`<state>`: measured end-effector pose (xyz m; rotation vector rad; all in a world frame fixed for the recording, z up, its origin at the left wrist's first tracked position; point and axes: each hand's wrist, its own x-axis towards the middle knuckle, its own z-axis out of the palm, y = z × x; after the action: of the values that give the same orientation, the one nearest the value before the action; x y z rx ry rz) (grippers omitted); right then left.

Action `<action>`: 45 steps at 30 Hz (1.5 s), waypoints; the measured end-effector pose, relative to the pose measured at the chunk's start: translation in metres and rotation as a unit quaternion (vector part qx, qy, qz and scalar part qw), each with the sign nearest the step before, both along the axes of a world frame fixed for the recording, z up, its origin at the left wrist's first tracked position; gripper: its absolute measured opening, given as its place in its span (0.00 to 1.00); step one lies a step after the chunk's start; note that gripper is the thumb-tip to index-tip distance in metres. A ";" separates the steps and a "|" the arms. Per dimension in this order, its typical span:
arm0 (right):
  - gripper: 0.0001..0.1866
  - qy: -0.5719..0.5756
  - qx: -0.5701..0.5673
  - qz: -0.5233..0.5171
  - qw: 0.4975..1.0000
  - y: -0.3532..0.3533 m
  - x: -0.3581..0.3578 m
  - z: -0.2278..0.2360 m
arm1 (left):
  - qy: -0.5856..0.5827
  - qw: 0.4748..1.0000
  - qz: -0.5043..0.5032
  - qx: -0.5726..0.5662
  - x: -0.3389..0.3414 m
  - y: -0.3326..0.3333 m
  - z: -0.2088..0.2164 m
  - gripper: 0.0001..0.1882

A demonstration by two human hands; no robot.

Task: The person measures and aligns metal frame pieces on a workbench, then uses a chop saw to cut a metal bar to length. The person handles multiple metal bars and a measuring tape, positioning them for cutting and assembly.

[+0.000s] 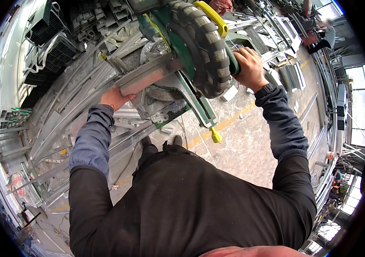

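A green mitre saw stands in front of me, its round blade guard wrapped in a dark ribbed cover. My right hand is closed around the saw's green handle, right of the guard. On the saw bed lies a flat-sided metal profile, reaching in under the guard. At its near left end my left hand grips it, thumb on top and fingers partly hidden. The blade is hidden by the guard. A yellow knob sticks out from the front of the saw's green arm.
Long metal bars lie to the left, beside stacked dark profiles. Offcuts are heaped behind the saw. A yellow line crosses the concrete floor. Another person is far off at the upper right.
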<state>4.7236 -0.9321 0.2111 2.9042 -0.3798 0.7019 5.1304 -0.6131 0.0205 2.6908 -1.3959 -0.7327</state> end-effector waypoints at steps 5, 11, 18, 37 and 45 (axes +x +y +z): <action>0.25 -0.001 -0.004 0.001 1.000 -0.001 0.001 -0.001 | -0.013 1.000 -0.009 -0.004 0.003 0.002 -0.007 0.59; 0.24 -0.007 -0.007 0.002 1.000 -0.001 0.001 -0.003 | -0.012 1.000 -0.009 -0.003 0.002 0.001 -0.006 0.59; 0.24 -0.003 -0.005 0.000 1.000 -0.003 0.002 -0.006 | -0.005 1.000 -0.006 -0.005 0.003 0.001 -0.007 0.59; 0.24 0.013 -0.005 0.008 1.000 -0.009 0.009 0.013 | -0.010 0.999 -0.007 -0.036 0.006 0.005 -0.015 0.60; 0.22 0.045 -0.039 0.029 0.998 -0.027 0.019 0.075 | 0.022 1.000 -0.007 -0.017 0.001 0.001 -0.009 0.59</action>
<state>4.7427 -0.9593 0.2864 2.8710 -0.2536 0.5779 5.1318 -0.6120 0.0116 2.6268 -1.4052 -0.7567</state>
